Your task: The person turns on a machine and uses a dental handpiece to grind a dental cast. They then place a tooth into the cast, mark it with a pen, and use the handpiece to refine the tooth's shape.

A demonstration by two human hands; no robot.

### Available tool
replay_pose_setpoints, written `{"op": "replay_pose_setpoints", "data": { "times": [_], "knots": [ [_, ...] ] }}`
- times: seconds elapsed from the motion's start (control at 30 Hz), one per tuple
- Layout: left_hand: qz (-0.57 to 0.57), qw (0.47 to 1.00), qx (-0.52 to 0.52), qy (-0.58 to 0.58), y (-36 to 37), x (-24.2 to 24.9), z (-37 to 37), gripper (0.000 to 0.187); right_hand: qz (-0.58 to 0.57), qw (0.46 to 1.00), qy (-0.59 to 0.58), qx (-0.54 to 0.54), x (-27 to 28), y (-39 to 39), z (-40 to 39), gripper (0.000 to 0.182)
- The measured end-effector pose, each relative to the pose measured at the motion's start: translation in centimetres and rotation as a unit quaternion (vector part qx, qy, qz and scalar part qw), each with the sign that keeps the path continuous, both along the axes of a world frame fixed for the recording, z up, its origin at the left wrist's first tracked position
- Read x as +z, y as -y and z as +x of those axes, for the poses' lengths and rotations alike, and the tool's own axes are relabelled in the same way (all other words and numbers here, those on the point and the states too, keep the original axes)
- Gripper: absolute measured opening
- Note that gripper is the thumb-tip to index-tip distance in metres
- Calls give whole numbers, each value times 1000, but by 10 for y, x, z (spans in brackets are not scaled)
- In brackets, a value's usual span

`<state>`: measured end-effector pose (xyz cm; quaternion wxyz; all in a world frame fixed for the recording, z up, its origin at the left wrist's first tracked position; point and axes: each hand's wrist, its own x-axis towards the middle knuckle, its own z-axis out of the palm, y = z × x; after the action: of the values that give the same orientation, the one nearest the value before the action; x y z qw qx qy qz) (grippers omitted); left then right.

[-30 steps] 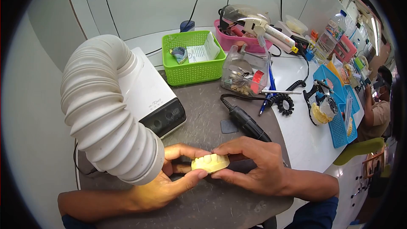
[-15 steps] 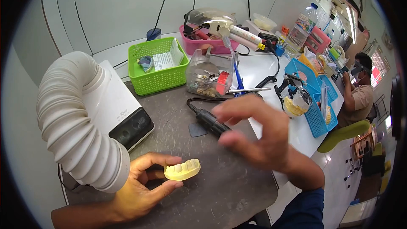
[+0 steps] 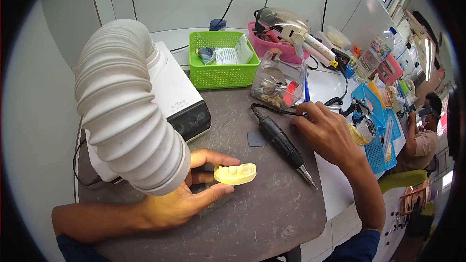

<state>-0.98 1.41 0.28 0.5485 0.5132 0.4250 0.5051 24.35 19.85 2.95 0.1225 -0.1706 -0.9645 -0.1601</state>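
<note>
A pale yellow dental model (image 3: 236,176), a row of teeth on a plaster base, is held between the thumb and fingers of my left hand (image 3: 179,199). The hand is close under the end of a white ribbed hose. My right hand (image 3: 330,133) is lowered at the right of the grey mat, fingers bent downward and drawn together near a black cord. Its fingertips are partly hidden, so what they pinch, if anything, cannot be made out. Below them lies a black dental handpiece (image 3: 282,144) with a metal tip, beside a small dark square (image 3: 257,139).
The white ribbed hose (image 3: 119,102) arches from a white machine (image 3: 177,85) at left. Behind are a green basket (image 3: 223,78), a clear box (image 3: 272,75) and a pink basket (image 3: 286,56). An articulator (image 3: 361,126) and blue baskets (image 3: 376,153) stand right; another person (image 3: 421,138) sits beyond.
My right hand has moved back and down, from hovering over the handpiece to the tabletop behind it, uncovering the handpiece. My left hand still holds the dental model. The view has shifted left.
</note>
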Motion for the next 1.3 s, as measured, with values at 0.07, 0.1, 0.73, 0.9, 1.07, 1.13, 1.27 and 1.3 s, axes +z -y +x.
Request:
{"op": "replay_pose_setpoints", "data": {
  "times": [0.07,0.1,0.73,0.9,1.07,1.13,1.27,1.3],
  "knots": [
    [-2,1000,5,10,0,2,1,34,-30,999,-23,-2,2,0,0,16],
    [-6,1000,1,7,0,2,0,34,-28,997,-76,3,4,3,1,17],
    [3,1000,-12,0,-1,2,-1,34,-684,431,-582,89,36,32,-35,48],
    [7,1000,-12,-8,-1,2,-1,35,-801,282,-516,112,26,34,-39,59],
    [8,1000,-4,-18,0,3,1,36,-807,251,-527,93,23,35,-38,59],
    [9,1000,-6,-22,0,3,0,36,-802,254,-531,96,23,36,-37,59],
    [2,1000,-3,-24,-1,5,1,35,-801,240,-536,115,24,35,-32,58],
    [2,1000,-4,-23,-1,4,1,35,-800,241,-537,113,23,35,-31,58]
  ]
}}
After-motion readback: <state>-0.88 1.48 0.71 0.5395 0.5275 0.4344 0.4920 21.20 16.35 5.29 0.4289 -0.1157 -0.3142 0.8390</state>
